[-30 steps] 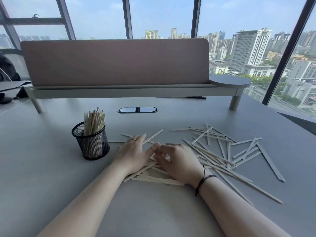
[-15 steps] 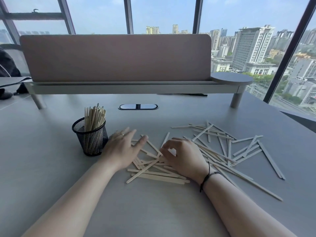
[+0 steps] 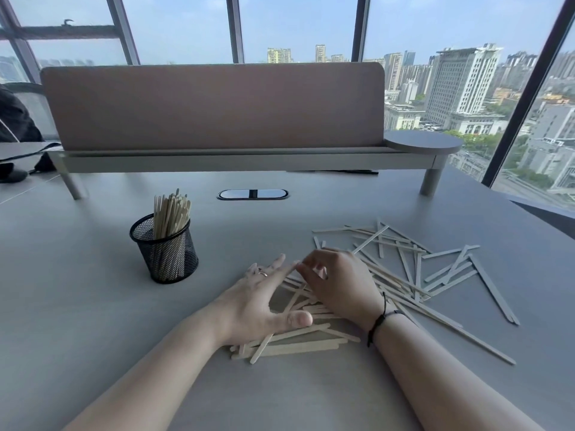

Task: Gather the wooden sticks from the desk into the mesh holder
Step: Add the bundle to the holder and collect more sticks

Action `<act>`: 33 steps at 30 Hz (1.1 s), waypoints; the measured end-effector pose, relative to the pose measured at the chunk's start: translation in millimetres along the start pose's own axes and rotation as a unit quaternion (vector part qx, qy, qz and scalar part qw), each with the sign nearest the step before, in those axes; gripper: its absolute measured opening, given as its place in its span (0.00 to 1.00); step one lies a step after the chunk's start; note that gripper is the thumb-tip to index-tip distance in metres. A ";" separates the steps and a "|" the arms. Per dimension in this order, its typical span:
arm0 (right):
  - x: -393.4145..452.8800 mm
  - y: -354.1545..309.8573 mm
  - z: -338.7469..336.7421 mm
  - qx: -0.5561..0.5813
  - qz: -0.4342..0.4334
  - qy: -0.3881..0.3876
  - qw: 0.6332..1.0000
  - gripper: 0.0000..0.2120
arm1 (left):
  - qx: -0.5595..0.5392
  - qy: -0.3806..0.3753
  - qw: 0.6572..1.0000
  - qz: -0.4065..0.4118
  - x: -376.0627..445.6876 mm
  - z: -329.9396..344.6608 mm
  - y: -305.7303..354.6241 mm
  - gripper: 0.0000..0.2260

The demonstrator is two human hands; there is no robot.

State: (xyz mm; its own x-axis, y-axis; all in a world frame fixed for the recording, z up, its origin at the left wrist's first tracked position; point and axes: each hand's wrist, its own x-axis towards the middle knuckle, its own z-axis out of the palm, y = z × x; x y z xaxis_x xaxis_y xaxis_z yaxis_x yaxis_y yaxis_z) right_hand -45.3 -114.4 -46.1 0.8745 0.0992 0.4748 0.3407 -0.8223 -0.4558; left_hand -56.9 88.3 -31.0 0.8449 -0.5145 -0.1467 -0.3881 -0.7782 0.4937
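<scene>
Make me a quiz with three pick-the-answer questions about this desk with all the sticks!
1. Where is the mesh holder from the loose sticks?
A. left of them
B. right of them
C. on top of them

2. What colour is the mesh holder?
A. white
B. black
C. red

3. What is the left hand doing?
A. gripping the holder
B. lying spread over the sticks
C. making a fist in the air

Answers: 1 A, the holder stands apart to the left of the pile. 2 B, its mesh is black. 3 B, its fingers are straight and spread above the near pile.
</scene>
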 end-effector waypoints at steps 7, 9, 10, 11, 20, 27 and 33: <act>2.9 -0.4 -2.1 0.018 0.032 -0.018 0.999 0.10 | 0.100 -0.011 0.993 0.062 -5.4 1.7 -2.6 0.61; 5.9 2.6 -12.2 -0.004 0.048 0.020 0.999 0.11 | 0.089 -0.001 0.994 0.061 -3.7 2.1 -2.4 0.53; 8.1 6.5 -20.0 -0.024 0.061 0.058 0.996 0.12 | 0.081 0.011 0.994 0.065 -2.4 2.3 -3.5 0.48; 10.6 13.3 -28.7 -0.049 0.083 0.094 0.991 0.14 | 0.075 0.025 0.994 0.069 -1.0 2.1 -5.4 0.45; 5.0 97.4 -62.0 -0.167 0.378 -0.078 0.907 0.43 | 0.082 0.049 0.995 -0.008 2.7 2.4 -16.4 0.39; 8.3 68.9 -42.0 -0.146 0.279 -0.126 0.941 0.38 | 0.089 0.066 0.994 -0.008 5.4 4.1 -15.7 0.33; 5.9 40.8 -27.8 -0.124 0.196 -0.131 0.964 0.31 | 0.063 0.095 0.993 -0.005 7.3 4.4 -14.1 0.26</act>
State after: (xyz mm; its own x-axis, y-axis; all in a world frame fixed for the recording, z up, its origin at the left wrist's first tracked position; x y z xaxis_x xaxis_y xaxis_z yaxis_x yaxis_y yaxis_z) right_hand -35.9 -162.9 -41.0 0.9875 -0.1348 0.0813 -0.0980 -0.9305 -0.3528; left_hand -46.8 93.9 -42.8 0.8990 -0.4375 0.0196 -0.4115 -0.8286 0.3796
